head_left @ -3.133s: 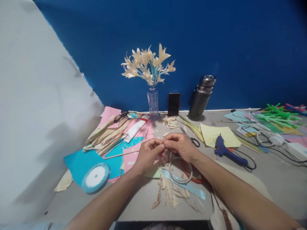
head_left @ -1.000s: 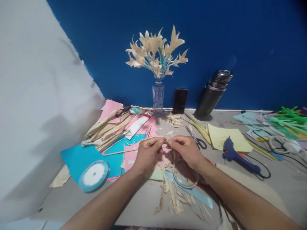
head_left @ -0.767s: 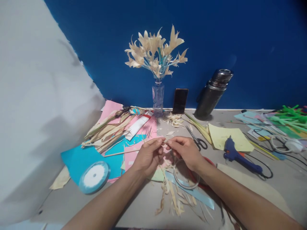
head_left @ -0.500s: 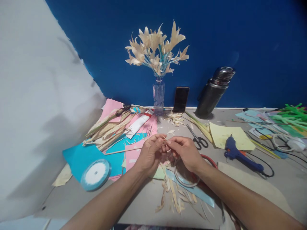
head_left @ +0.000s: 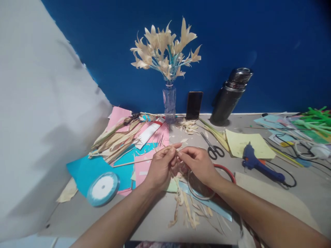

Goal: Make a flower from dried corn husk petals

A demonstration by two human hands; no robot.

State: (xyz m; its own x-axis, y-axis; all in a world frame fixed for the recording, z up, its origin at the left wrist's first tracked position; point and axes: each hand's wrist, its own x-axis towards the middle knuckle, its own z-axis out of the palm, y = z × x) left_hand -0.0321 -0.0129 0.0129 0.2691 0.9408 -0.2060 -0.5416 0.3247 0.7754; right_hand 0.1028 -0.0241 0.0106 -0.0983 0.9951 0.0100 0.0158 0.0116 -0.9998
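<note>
My left hand [head_left: 163, 164] and my right hand [head_left: 198, 163] meet over the middle of the table, fingertips almost touching. Both are closed in a pinch on a small pale strip, which looks like dried husk; fingers cover most of it. A thin wooden stick [head_left: 133, 162] runs from the left up to my left hand; whether that hand grips it, I cannot tell. Below the hands lie husk scraps [head_left: 188, 210] and a light blue ribbon strip [head_left: 217, 208]. Rings, one red [head_left: 231, 172] and one whitish [head_left: 191, 187], lie partly under my right hand.
Behind stand a clear bottle [head_left: 169, 103] of husk flowers [head_left: 165, 44], a phone [head_left: 194, 105] and a dark flask [head_left: 229, 100]. Scissors [head_left: 214, 151] and a blue glue gun [head_left: 261, 169] lie right. A ribbon spool [head_left: 103, 188] and husk bundle [head_left: 116, 141] lie left.
The fingers of both hands have shifted slightly around the pale strip, with the left fingertips now stretched further over it. The view has tilted a little; the things on the table lie as before.
</note>
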